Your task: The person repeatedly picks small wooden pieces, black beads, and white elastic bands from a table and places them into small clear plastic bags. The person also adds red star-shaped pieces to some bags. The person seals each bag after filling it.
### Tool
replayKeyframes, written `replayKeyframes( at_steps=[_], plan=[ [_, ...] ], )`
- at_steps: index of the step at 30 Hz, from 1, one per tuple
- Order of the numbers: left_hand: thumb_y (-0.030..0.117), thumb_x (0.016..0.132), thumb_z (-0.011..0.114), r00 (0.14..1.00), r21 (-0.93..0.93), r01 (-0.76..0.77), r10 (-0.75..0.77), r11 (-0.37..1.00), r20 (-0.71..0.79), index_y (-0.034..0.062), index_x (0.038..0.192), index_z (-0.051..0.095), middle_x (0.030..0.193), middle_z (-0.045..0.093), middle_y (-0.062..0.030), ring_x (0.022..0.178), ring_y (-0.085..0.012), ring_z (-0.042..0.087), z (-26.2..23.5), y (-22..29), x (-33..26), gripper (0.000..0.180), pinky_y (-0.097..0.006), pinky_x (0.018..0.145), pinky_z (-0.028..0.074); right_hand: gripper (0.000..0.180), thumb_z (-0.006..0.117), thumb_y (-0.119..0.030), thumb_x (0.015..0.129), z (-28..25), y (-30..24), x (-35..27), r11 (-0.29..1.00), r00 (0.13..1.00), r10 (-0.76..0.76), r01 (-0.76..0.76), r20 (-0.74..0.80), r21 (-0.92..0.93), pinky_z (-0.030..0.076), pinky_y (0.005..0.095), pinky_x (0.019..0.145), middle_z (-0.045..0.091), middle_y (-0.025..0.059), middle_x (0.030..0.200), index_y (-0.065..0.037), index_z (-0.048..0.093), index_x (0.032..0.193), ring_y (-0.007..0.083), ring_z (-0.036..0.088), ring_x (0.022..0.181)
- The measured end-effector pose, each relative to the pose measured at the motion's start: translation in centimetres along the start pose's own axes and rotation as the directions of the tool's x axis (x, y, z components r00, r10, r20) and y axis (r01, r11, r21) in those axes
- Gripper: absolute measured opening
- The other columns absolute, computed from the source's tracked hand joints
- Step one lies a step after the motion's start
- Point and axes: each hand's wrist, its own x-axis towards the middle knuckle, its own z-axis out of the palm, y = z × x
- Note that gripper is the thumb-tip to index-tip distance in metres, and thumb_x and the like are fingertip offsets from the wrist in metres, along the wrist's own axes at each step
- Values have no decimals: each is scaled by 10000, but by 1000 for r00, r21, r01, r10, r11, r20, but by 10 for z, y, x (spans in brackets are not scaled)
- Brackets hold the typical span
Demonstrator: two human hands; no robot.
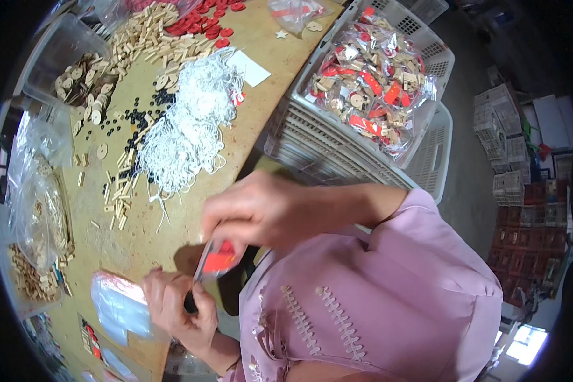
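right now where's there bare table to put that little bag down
Bare table lies between the white string pile and the hands, and a strip at the far edge by the white card beside the crate. The left side is crowded with wooden pieces, black beads and plastic bags.

A white crate (439, 60) right of the bench (261, 44) is heaped with clear sealed packets (372, 79) showing red and tan contents. At the bench's near edge, a small clear packet (218, 260) with red inside is pinched between both hands, and a stack of empty clear bags (118, 305) lies left of it. Larger clear bags (35, 216) of tan pieces line the bench's left edge.
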Motion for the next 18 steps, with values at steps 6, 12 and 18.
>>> replayKeyframes(
  at_steps=[6,12,18],
  plan=[
    [17,727,711,997,-23,63,-64,998,-50,49,805,649,813,659,-97,772,-296,619,10,-16,-6,105,-401,726,489,171,623,-44,990,-72,0,-58,955,744,227,-297,-628,-6,600,315,820,713,120,1082,-13,674,1150,192,725,927],
    [74,793,725,975,20,170,-165,985,-151,56,779,632,735,586,-110,711,-316,586,-2,-47,-50,96,-415,656,482,278,592,-136,1052,-195,22,-140,398,676,-342,-526,-653,-752,547,292,926,725,95,1185,7,667,1278,163,693,1074],
    [162,828,791,712,50,597,-500,801,-492,38,869,675,836,654,-108,768,-291,601,-36,-70,-101,175,-398,723,510,174,593,-33,1026,-101,57,-67,808,817,-23,-324,-576,-492,526,281,902,729,92,1084,22,710,1142,157,683,994]
  ],
)
